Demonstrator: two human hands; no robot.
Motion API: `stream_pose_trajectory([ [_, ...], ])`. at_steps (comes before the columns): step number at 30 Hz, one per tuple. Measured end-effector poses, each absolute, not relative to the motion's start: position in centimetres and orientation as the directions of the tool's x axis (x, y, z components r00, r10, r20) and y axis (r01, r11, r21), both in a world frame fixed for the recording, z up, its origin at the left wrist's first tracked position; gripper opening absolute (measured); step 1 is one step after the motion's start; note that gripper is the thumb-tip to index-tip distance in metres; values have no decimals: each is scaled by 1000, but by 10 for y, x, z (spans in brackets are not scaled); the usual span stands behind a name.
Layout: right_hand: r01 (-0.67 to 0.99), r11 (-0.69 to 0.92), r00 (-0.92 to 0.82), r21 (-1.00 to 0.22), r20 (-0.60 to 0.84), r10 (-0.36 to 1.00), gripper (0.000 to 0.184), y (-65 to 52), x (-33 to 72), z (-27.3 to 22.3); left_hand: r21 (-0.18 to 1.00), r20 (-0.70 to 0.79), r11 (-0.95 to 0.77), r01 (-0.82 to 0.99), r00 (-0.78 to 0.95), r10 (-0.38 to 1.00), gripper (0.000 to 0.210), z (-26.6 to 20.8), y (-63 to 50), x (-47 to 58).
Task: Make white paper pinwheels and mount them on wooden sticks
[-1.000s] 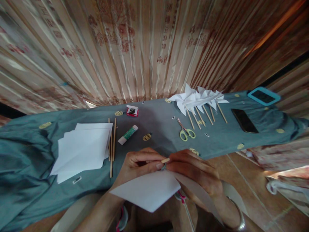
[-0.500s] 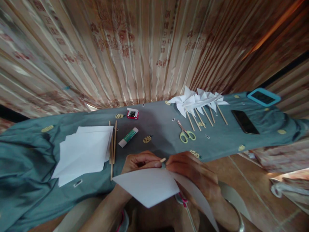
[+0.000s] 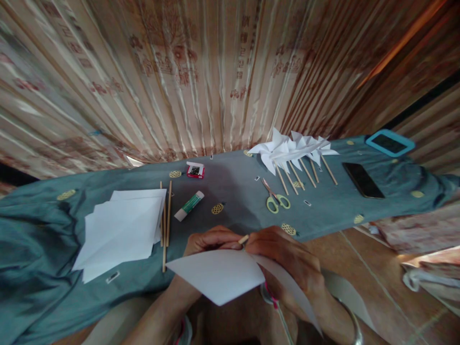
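Left hand [image 3: 212, 238]: grip closed, thumb and fingers pinching a wooden stick [image 3: 243, 239] near its end.
Right hand [image 3: 283, 254]: fingers curled against the stick's end; what the grip pinches is hidden, so I cannot tell.
Wooden stick: a short end shows between the two hands, above the near edge of the surface [image 3: 235, 184]; the rest is out of sight.
White paper [image 3: 219, 275]: hangs below the fingers toward the lap, one broad point angled left, another strip curving down along the right hand.
Bracelet [image 3: 354, 318]: silver, around the right wrist.
Paper stack [image 3: 122, 235]: on the left, sheets unevenly layered.
Loose sticks [image 3: 168, 211]: just beside the stack.
Glue stick [image 3: 189, 206]: tilted, near those sticks.
Red box [image 3: 195, 170]: lid raised, small dark contents.
Scissors [image 3: 273, 199]: green handles toward the person.
Pinwheels [image 3: 287, 149]: overlapping in a row, at the far edge.
Phone [image 3: 362, 180]: lying flat, right of the pinwheels.
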State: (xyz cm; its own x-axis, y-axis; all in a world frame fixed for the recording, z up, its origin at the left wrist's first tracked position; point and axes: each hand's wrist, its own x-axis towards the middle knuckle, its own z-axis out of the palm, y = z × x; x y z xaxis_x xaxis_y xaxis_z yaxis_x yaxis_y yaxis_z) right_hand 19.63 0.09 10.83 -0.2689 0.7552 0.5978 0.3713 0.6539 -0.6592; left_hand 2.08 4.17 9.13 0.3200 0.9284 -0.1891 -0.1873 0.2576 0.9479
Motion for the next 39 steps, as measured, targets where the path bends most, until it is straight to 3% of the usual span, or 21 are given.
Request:
stream_pose_trajectory([
  [24, 389, 650, -286, -653, 585, 759, 20, 2, 198, 106, 968, -145, 205, -147, 341, 929, 8, 91, 40, 17],
  [32, 408, 631, -267, -660, 574, 774, 18, 2, 198, 109, 974, -42, 119, -192, 363, 931, 12, 87, 41, 14],
  [39, 392, 600, -235, -697, 554, 798, 17, 1, 196, 111, 981, -37, 102, -166, 354, 935, 16, 92, 41, 15],
])
